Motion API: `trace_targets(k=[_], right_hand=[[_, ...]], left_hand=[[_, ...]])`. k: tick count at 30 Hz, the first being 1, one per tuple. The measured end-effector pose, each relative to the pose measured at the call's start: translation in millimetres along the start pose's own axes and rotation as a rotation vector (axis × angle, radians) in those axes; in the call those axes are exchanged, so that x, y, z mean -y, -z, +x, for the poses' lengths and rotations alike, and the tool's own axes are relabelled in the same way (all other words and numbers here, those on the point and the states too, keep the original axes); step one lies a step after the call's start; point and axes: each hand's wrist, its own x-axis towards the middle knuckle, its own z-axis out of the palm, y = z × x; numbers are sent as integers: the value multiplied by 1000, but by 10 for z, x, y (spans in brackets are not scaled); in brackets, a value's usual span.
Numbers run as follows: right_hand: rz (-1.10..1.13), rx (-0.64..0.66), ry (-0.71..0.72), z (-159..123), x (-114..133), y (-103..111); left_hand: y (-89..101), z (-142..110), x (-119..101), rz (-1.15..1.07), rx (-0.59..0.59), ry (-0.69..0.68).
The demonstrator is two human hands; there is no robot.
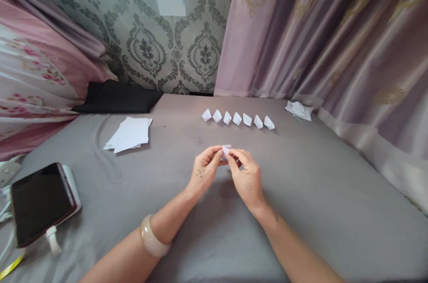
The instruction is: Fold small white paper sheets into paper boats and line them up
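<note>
Between my two hands is a small folded piece of white paper (226, 149), held up over the grey sheet. My left hand (205, 168) pinches its left side between thumb and fingers. On the other side my right hand (246, 177) grips it the same way, fingers closed. The fingers hide most of the paper, so its full shape does not show. Beyond the hands, several small folded white paper pieces (237, 119) stand in a row, each apart from its neighbour.
Loose white paper sheets (132, 134) lie in a pile at left. More white scraps (299, 109) sit at the far right by the curtain (284, 29). A dark-screened phone (43, 203) with white cables is at the near left. Folded black cloth (117, 97) lies at the back.
</note>
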Motion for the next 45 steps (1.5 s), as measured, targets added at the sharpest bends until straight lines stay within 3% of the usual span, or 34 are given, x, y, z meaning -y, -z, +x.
trace_targets(k=[4,11,24,33,45], right_hand=[[-69,-52,28,-24,-18,-4],[-162,-51,222,-56,-63,-13],[-265,4,293,-66,-107,7],[-268,3,277,-76,-124,-28],[-155,12,152,-6,-22,-16]], left_hand=[[6,-3,8,-7,7,6],[-12,-15,-19,-16,-28,41],[-4,-6,11,-46,-33,66],[0,-6,18,-33,-25,48],[24,18,47,-38,-22,24]])
